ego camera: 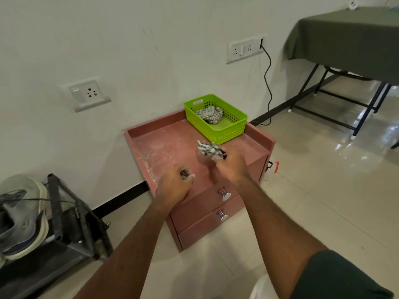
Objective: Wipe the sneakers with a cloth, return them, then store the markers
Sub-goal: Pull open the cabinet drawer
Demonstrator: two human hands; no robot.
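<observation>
**Cloth in hand, sneakers waiting on the rack**

Sneakers (23, 219) sit on the black rack (71, 223), far left, well apart from both hands. Left hand (176, 183) hovers over the pink cabinet (155, 145), fingers curled, apparently empty. Right hand (231, 162) grips a striped cloth (208, 148) beside the green basket (218, 128). Judging by this, wiping is starting; next, fetch a sneaker. No markers visible.

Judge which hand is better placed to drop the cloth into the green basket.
Right. The right hand already grips the cloth and sits just in front of the basket. The left hand is farther back, its fingers curled near the cabinet's front edge.
</observation>
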